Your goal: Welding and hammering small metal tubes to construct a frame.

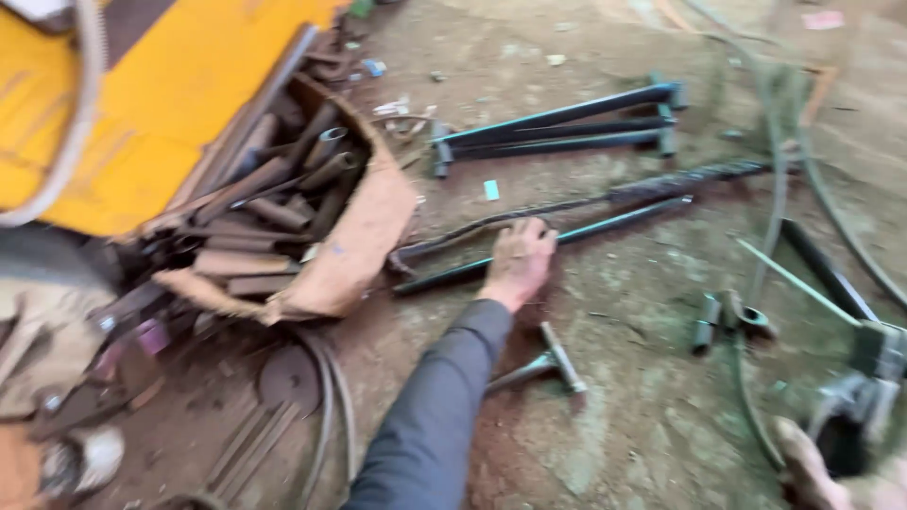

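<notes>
While we look down at the dirt floor [642, 312], our left hand [518, 262] reaches forward on a grey sleeve [435, 416] and lies over a long dark metal rod [614, 221], the fingers curled down onto it about its middle, though the blur keeps us from telling how firmly they close. That rod lies flat on the ground, running from lower left to upper right, just beside a twisted ribbed bar [680, 179] above it. Our right hand [831, 477] sits at the lower right corner, wrapped around the handle of a grey tool [864, 397]. Left of the rod we see a torn cardboard box [350, 255] full of rusty pipe pieces [274, 198], against a yellow machine [161, 104]. Farther off lies a welded dark frame [557, 127], and a short T-shaped piece [553, 364] rests near our forearm
</notes>
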